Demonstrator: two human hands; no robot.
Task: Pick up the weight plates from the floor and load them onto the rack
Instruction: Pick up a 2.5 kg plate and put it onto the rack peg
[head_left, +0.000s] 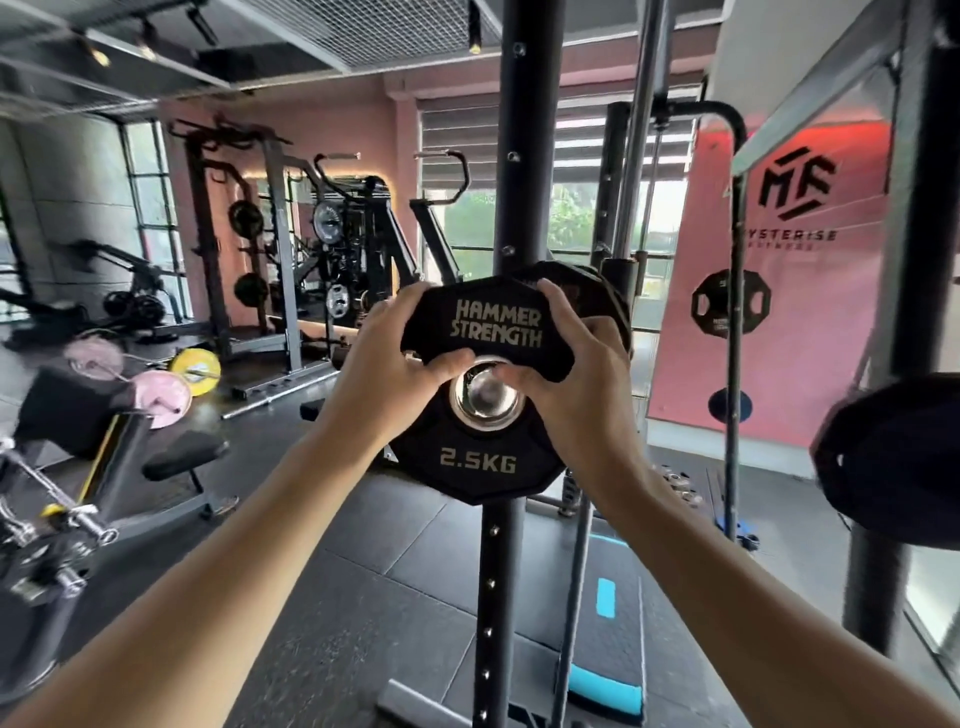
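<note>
A black 2.5 kg weight plate (475, 460) marked HAMMER STRENGTH sits at chest height in front of the rack's black upright post (527, 156). Its centre hole is over a chrome storage peg (485, 392) whose end shows in the hole. My left hand (400, 358) grips the plate's upper left edge, thumb near the hole. My right hand (569, 358) grips the upper right edge. Behind the plate, more black plates (597, 291) hang on the same peg.
A large black plate (893, 457) hangs on a peg at the right. A blue and black step platform (608, 670) lies on the floor behind the post. A bench (130, 441) and barbells with pink and yellow plates stand at the left.
</note>
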